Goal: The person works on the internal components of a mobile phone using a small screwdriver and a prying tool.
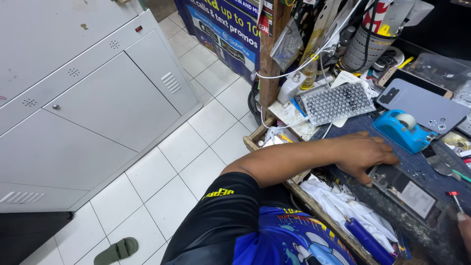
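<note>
While the opened phone (406, 189) lies flat on the dark work mat (353, 128), its long axis runs from upper left to lower right. The left hand (365, 152) rests palm down, fingers spread loosely over the phone's upper end, forearm stretched across the bench. The right hand (465, 230), barely visible, pinches a red-tipped screwdriver (455, 200).

You're at a phone repair stall: an opened phone (405, 189) on the cluttered bench (343, 128), a back cover (422, 105), tape dispenser (402, 130), tangled cables (319, 49), white floor tiles (196, 162) alongside.
</note>
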